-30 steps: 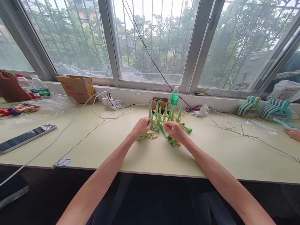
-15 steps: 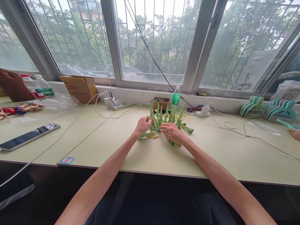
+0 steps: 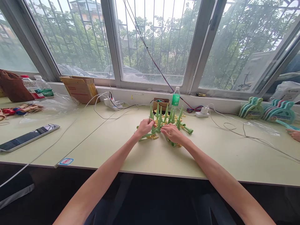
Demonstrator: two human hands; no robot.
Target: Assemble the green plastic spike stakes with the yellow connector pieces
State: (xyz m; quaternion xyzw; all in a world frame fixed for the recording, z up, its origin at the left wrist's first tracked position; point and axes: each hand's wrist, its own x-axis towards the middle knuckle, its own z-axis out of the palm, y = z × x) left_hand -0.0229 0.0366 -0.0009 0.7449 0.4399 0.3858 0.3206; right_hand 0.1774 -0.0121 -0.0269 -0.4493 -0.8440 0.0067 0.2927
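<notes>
Several green plastic cone spikes [image 3: 167, 115] stand upright in a cluster on the pale table [image 3: 117, 147], with small yellow pieces [image 3: 153, 137] scattered among them. More green spikes lie flat, one at the left [image 3: 142, 136] and one at the right [image 3: 188, 129]. My left hand [image 3: 145, 127] is closed in a pinch on a green spike at the cluster's near left. My right hand [image 3: 173, 133] is curled over lying spikes beside it, fingertips meeting the left hand's. What the right fingers grip is hidden.
A green-labelled bottle [image 3: 174, 97] and small brown box [image 3: 160, 104] stand behind the cluster. Power strips [image 3: 112, 103] and cables cross the table. A cardboard box [image 3: 80, 88], bottles [image 3: 35, 87] and a phone [image 3: 28, 137] lie left. Another person's hand [image 3: 294, 135] and green stacked items [image 3: 252, 107] sit far right.
Both hands have drawn slightly nearer each other at the front of the cluster; the left hand dropped a little lower. The view shifted slightly.
</notes>
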